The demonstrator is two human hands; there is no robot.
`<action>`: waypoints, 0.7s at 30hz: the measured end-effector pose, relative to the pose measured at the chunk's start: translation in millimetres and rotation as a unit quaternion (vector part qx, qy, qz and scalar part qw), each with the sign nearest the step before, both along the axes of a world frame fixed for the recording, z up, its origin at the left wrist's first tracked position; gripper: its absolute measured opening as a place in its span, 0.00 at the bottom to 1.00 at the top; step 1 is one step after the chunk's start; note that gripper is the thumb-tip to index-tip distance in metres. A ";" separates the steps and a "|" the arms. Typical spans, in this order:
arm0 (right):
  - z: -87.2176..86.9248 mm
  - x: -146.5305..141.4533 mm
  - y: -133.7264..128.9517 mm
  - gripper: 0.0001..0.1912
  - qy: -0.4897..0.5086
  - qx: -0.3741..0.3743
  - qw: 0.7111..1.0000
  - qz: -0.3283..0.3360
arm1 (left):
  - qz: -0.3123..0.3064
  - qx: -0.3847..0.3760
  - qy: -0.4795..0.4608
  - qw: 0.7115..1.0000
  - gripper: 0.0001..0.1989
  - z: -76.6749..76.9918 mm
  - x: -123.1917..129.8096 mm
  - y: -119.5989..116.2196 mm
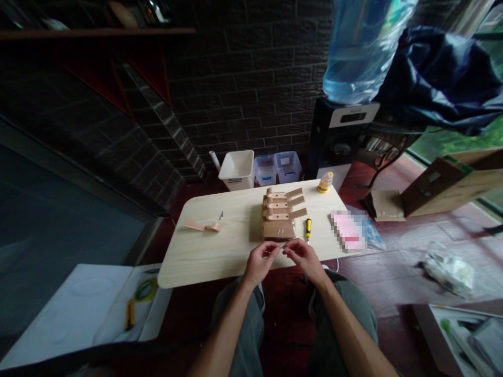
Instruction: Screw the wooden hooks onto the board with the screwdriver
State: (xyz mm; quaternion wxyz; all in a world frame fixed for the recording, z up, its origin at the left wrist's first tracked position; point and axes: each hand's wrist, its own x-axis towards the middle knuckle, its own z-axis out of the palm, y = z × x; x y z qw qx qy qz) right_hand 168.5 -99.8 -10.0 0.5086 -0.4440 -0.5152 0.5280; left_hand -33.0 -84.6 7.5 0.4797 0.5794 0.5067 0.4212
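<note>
My left hand (261, 260) and my right hand (302, 256) meet at the table's front edge, fingertips pinched round something small that I cannot make out. Just beyond them sits a brown cardboard box (277, 229), with several tan strap-like pieces (280, 204) laid across its top and sticking out to the right. Small bits (280, 231) lie on the box's near part. A yellow and black screwdriver (308, 230) rests right of the box. On the table's left half are another tan strip (203, 226) and a small metal piece (221, 215).
The pale table (184, 262) carries a yellow-capped container (325, 182) at its back right and a pink item (348, 230) at its right edge. Behind it stand a white bin (237, 168), clear boxes (288, 166) and a water dispenser (341, 131). A white surface (70, 309) is at left.
</note>
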 end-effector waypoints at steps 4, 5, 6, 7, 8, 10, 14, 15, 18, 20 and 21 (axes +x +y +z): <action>-3.0 -4.5 0.4 0.15 -0.003 -0.001 1.000 0.014 | 0.005 -0.006 -0.007 1.000 0.20 -2.2 -3.7 -0.7; -4.2 -5.3 0.6 0.15 -0.004 -0.002 1.000 0.016 | 0.007 -0.006 -0.008 1.000 0.20 -2.7 -4.6 -0.9; -5.5 -6.0 0.9 0.15 -0.005 -0.003 1.000 0.018 | 0.009 -0.007 -0.008 1.000 0.20 -3.1 -5.4 -1.2; -6.9 -6.4 1.3 0.15 -0.007 -0.005 1.000 0.020 | 0.011 -0.007 -0.009 1.000 0.19 -3.5 -6.2 -1.5; -8.2 -6.6 1.7 0.15 -0.009 -0.007 1.000 0.023 | 0.012 -0.007 -0.010 1.000 0.19 -3.9 -6.9 -1.9; -10.9 -6.4 2.6 0.16 -0.012 -0.010 0.999 0.029 | 0.015 -0.009 -0.012 1.000 0.19 -5.2 -8.0 -3.0; -16.6 -6.4 3.7 0.17 -0.024 -0.013 0.999 0.040 | 0.021 -0.020 -0.026 0.999 0.20 -11.5 -9.0 -6.8; -18.1 -6.7 3.8 0.17 -0.028 -0.014 0.999 0.043 | 0.023 -0.024 -0.031 0.999 0.20 -13.8 -8.9 -7.9; -22.7 -7.9 3.6 0.17 -0.043 -0.016 0.998 0.050 | 0.032 -0.038 -0.050 0.998 0.22 -21.0 -8.3 -10.4; -25.4 -8.8 3.4 0.17 -0.053 -0.016 0.997 0.054 | 0.037 -0.046 -0.060 0.996 0.23 -24.5 -7.8 -10.9; -26.6 -9.3 3.4 0.18 -0.058 -0.015 0.997 0.054 | 0.041 -0.048 -0.064 0.996 0.24 -25.5 -7.8 -11.0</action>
